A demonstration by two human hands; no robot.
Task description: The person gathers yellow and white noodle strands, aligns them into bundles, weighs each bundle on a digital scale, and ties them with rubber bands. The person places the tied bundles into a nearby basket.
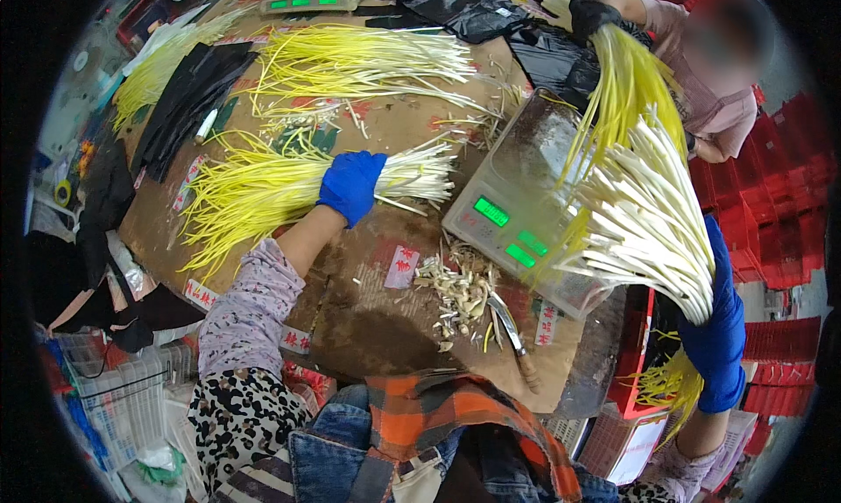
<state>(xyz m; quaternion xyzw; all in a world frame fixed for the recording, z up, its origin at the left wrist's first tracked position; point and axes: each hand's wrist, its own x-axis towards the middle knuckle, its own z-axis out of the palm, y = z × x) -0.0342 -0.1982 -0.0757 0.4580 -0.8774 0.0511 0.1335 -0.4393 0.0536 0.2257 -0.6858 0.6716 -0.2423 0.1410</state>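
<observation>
My left hand (351, 187), in a blue glove, is closed around a bunch of yellow chives (256, 187) lying on the cardboard-covered table, its white stem ends to the right. At the right, my right hand (713, 335), also blue-gloved, grips a second bunch of yellow chives (647, 227) raised beside the digital scale, white stems pointing up and left; yellow leaves hang below the hand. The digital scale (489, 168) has lit green displays. A curved knife with a wooden handle (522, 365) rests near the table's front edge, beside trimmed stem scraps (460, 293).
More yellow chives (368, 59) lie across the table's far side. Black plastic bags (190, 102) are at the left and back. A co-worker (709, 89) in a dark glove holds another bunch above the scale's far end. Red crates (742, 227) stand at the right.
</observation>
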